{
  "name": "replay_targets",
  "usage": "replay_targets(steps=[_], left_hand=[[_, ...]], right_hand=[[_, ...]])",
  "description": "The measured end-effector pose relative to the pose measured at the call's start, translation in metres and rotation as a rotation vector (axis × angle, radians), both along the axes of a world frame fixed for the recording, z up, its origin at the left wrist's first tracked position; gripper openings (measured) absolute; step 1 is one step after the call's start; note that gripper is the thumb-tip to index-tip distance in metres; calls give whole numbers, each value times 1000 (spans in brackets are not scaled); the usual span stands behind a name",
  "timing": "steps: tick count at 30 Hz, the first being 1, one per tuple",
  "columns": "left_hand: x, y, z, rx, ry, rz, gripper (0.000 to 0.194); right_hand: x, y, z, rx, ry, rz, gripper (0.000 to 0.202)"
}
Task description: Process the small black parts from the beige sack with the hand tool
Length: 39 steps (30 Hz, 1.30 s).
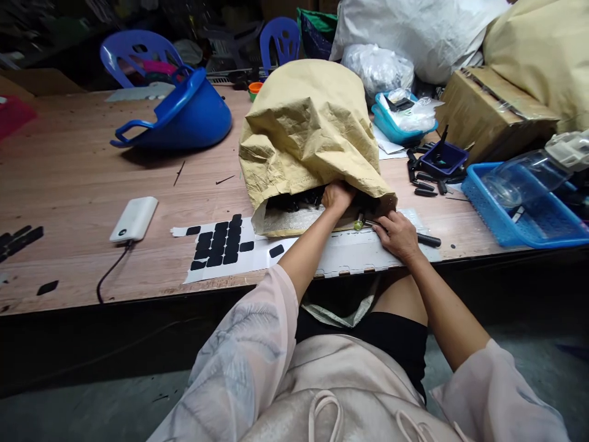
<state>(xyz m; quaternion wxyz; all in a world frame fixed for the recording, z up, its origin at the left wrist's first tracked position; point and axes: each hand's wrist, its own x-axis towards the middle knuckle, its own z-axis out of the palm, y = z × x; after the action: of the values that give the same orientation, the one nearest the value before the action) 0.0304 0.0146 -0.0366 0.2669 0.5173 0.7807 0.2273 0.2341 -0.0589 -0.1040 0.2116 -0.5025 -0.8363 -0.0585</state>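
A big tan paper sack point(313, 123) lies on the table with its open mouth towards me. Black parts point(294, 201), too dark to make out, show inside it. My left hand point(338, 196) reaches into the mouth, its fingers hidden among the contents. At the mouth's right corner, my right hand point(398, 234) has its fingers closed on the sack's edge. A black handle point(429, 240) sticks out to the right from beneath that hand. Just left of the hand is a small yellow-green piece point(358, 224). White sheet material point(262, 258) with black rounded stickers point(231, 240) lies under the sack's front.
Leftward are a tilted blue tub point(184, 116) and a white power bank point(134, 219) with a cable. To the right sit a blue basket point(529, 209) holding a clear bottle, a purple tray point(444, 159) among black pieces, and a cardboard box point(497, 110). The table's front edge runs before me.
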Motion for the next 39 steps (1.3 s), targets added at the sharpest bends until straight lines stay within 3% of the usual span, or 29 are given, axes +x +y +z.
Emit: replay_targets(steps=[6, 11, 15, 18, 23, 29, 35, 39], left_hand=[[-3, -9, -1, -6, 97, -49, 39], [-32, -55, 3, 99, 155, -284, 26], [-54, -105, -11, 244, 164, -547, 16], [-53, -124, -31, 267, 149, -595, 15], [-44, -122, -50, 282, 100, -531, 22], [-46, -120, -50, 266, 60, -513, 19], [-45, -118, -51, 222, 6, -492, 16], [-44, -117, -51, 222, -19, -473, 16]], right_hand=[[1, -1, 2, -11, -9, -16, 30], [0, -1, 3, -31, -7, -31, 30], [-1, -2, 3, -40, 1, -30, 30], [0, -2, 3, -39, -8, -32, 31], [2, 0, 6, -31, -32, 1, 35], [-2, -16, 19, -28, 18, 54, 39], [-15, -52, 32, -72, 287, -5, 40], [-23, -67, 36, -71, 330, -22, 40]])
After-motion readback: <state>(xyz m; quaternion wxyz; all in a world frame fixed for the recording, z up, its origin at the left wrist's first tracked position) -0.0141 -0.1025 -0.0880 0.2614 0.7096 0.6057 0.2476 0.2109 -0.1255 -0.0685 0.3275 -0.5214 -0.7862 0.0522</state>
